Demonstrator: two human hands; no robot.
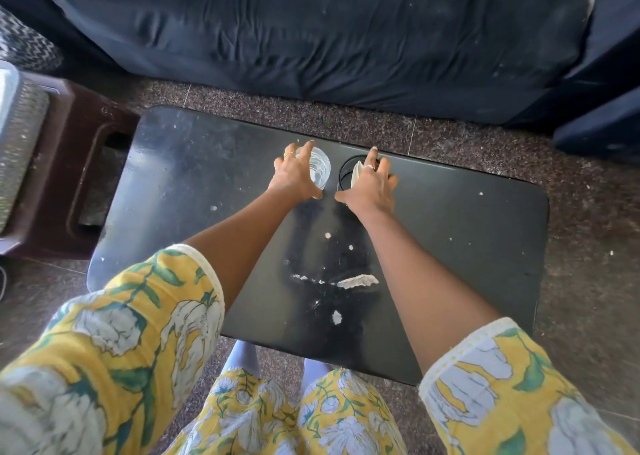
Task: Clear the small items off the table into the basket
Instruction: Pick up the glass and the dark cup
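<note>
On the far side of the black table a clear glass stands beside a black cup with a cream paper piece sticking out of it. My left hand reaches over the glass, thumb on its near side and fingers round its far side. My right hand covers the black cup, thumb on the left of it and fingers over its rim. A woven grey basket sits at the far left on a brown stool.
Small white scraps and chipped spots dot the middle of the table. A dark blue sofa runs along the far side, with a strip of speckled floor between it and the table. My yellow floral sleeves fill the near view.
</note>
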